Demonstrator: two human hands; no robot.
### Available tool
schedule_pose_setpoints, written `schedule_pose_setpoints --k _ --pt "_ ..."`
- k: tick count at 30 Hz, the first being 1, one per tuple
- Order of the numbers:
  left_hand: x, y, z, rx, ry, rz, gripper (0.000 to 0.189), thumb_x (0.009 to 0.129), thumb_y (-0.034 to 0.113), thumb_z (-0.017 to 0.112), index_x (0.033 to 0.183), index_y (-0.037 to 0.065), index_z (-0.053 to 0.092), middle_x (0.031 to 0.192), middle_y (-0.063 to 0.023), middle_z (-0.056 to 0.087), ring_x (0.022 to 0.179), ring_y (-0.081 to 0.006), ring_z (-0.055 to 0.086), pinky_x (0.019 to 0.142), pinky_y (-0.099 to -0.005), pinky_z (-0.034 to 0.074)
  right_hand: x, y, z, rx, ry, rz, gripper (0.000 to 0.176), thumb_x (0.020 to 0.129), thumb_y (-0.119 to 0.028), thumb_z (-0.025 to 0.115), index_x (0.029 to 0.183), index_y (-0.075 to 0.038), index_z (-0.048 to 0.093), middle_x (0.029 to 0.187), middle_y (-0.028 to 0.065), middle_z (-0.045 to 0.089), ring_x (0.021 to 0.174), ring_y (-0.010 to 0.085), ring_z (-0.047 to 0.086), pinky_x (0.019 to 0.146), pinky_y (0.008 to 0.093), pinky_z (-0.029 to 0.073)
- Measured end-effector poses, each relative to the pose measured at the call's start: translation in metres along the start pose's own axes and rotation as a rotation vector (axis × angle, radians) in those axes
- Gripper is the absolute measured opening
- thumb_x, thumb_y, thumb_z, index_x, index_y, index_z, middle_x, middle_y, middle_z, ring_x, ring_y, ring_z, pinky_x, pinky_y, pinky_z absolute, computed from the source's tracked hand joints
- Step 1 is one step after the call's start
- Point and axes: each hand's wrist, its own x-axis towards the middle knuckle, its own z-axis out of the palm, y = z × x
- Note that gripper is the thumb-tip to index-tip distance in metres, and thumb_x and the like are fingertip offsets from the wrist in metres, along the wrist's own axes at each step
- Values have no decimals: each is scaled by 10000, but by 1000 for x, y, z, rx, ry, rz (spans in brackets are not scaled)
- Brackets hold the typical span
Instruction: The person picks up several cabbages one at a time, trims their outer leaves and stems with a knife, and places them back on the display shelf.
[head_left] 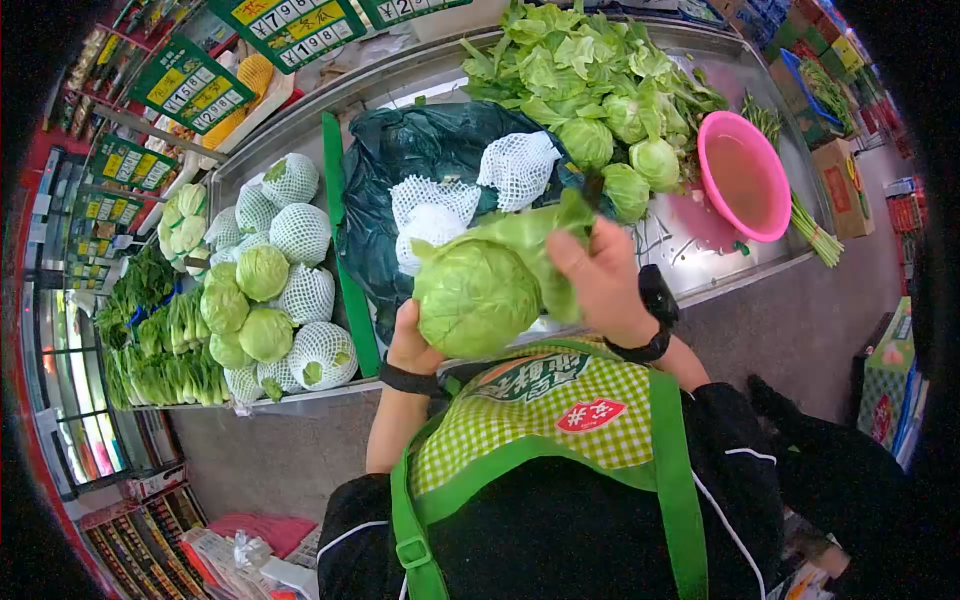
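Observation:
A round green cabbage [478, 297] is in front of my chest, above the metal counter's near edge. My left hand [412, 345] is closed around its lower left side. My right hand [607, 285] grips a large outer cabbage leaf [553, 255] that stands away from the head on the right. A small dark object [592, 188] shows just above my right fingers; I cannot make out what it is. Beyond the cabbage lie white foam net sleeves [520, 170] on a dark green plastic bag [400, 150].
Bare and net-wrapped cabbages [300, 233] are piled left of a green divider [345, 240]. A heap of loose leaves [570, 60] with several cabbages lies at the back. At right stands a pink basin [742, 175] of murky water, beside green stalks [815, 235].

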Motion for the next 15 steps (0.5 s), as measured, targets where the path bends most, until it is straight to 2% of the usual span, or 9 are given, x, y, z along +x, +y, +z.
schedule_pose_setpoints --k 1,2,3,5,7,9,11,12,15 --pt "1 -3 0 -64 -61 -1 894 638 416 687 1322 33 258 1317 -160 356 1177 -295 400 978 -447 331 5 -3 -5 73 63 60 168 847 -110 546 956 17 559 859 36 600 740 72 551 657 229 464" --pt "-2 -5 3 79 -10 7 942 616 549 641 1326 58 264 1329 -169 334 1192 -329 370 987 -482 306 10 -1 -11 71 63 61 168 847 -110 546 956 17 559 859 36 600 740 72 551 657 229 464" --pt "0 -9 -1 78 -11 7 942 616 549 641 1326 58 264 1329 -169 334 1192 -329 370 987 -482 306 15 5 -18 121 105 72 162 852 -123 539 938 13 558 857 41 602 731 83 560 656 237 469" --pt "3 -16 -11 46 -152 68 975 586 573 645 1325 60 268 1329 -183 328 1188 -352 366 994 -498 287 22 14 -31 170 148 80 160 857 -135 533 920 10 557 854 47 605 722 94 568 656 245 475" --pt "3 -19 -13 77 -93 56 1007 557 606 640 1323 66 271 1329 -181 327 1195 -363 350 1000 -510 267 26 24 -43 211 180 140 182 870 -124 499 971 24 529 879 78 610 735 143 595 698 276 493" --pt "7 -29 -16 -186 -225 122 1047 516 518 713 1332 64 241 1332 -166 326 1202 -330 356 997 -489 288 27 46 -53 246 208 151 188 863 -134 514 961 25 533 879 78 608 721 144 592 688 274 492" --pt "9 -33 -14 -254 -259 143 988 550 508 695 1321 66 265 1319 -157 346 1188 -317 373 989 -476 301 26 79 -69 271 380 302 166 860 -132 517 940 11 539 841 54 604 735 128 583 670 271 484" --pt "10 -31 -13 -266 -269 159 958 567 503 686 1316 67 277 1312 -153 355 1181 -310 381 986 -469 308 22 88 -75 156 482 343 145 859 -128 512 920 -2 551 825 41 598 717 128 568 642 267 470" --pt "6 -14 -2 -249 -264 199 871 617 488 658 1299 71 313 1292 -140 385 1160 -289 407 974 -449 328 0 130 -119 0 518 376 165 833 -172 557 851 -9 568 799 20 589 659 119 532 579 266 430"
